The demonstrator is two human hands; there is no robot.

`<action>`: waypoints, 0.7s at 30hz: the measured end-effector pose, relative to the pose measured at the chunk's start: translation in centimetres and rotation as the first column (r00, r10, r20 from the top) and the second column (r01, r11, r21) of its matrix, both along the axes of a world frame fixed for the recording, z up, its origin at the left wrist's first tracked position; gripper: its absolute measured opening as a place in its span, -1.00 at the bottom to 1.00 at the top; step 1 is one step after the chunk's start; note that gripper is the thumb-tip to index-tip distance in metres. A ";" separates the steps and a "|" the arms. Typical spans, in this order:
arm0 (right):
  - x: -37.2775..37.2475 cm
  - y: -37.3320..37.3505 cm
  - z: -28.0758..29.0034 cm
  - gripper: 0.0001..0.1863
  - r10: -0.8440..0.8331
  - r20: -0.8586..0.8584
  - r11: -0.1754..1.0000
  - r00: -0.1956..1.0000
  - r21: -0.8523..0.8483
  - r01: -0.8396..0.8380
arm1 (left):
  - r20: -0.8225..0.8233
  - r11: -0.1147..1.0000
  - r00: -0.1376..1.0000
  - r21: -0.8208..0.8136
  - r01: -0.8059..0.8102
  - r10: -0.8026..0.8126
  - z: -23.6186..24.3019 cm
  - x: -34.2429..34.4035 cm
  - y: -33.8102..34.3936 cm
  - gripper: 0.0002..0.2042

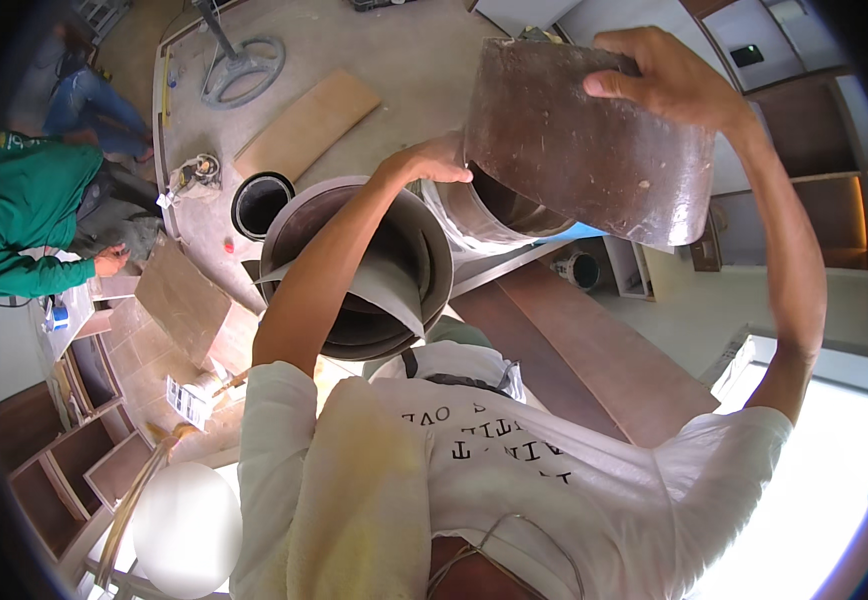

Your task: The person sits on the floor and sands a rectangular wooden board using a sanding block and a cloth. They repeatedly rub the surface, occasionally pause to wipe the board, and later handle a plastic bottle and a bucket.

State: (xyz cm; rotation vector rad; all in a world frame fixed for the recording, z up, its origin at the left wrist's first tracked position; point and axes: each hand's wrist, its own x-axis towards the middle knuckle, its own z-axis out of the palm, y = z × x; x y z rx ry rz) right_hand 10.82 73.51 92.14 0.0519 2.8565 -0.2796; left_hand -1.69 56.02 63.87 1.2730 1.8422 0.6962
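Note:
My right hand (pixel 654 78) grips the upper edge of a glossy dark brown curved sheet (pixel 594 135), thumb on its near face and the other fingers over the edge. The raised sheet bends above the mouth of a plastic-wrapped roll (pixel 454 215) and partly hides it. At that roll's upper rim, beside the sheet's left edge, my left hand (pixel 434 160) is closed, with its thumb showing and most fingers hidden. Below my left forearm stands a wide grey roll (pixel 279 235) with several loose curled sheets inside.
A black-rimmed tube (pixel 262 205) and a flat tan board (pixel 309 125) lie ahead. Long brown panels (pixel 594 350) stretch to the right. Another person in a green sleeve (pixel 44 200) works at the left beside a brown board (pixel 184 300). A round-based stand (pixel 244 72) is farther off.

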 end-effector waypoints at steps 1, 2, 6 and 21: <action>-0.6 0.1 0.1 -0.61 -0.016 0.020 0.999 1.000 -0.042 0.017 | -0.008 1.000 1.000 0.013 -0.003 0.004 0.6 0.2 -0.3 -0.01; -1.5 -0.3 0.0 -0.68 0.060 -0.029 0.980 0.998 -0.191 -0.064 | -0.015 0.995 0.998 0.077 -0.066 0.068 -0.8 0.2 -0.8 0.02; -4.8 -0.3 3.7 -0.50 -0.021 0.105 0.980 0.994 0.197 0.000 | -0.064 0.959 0.998 0.283 0.004 0.014 -2.4 2.4 3.3 0.12; -10.4 -3.2 -7.0 -0.46 0.433 -0.290 0.891 0.854 -0.008 -0.454 | 0.026 0.481 0.843 0.811 -0.332 0.538 11.8 -3.0 -8.2 -0.38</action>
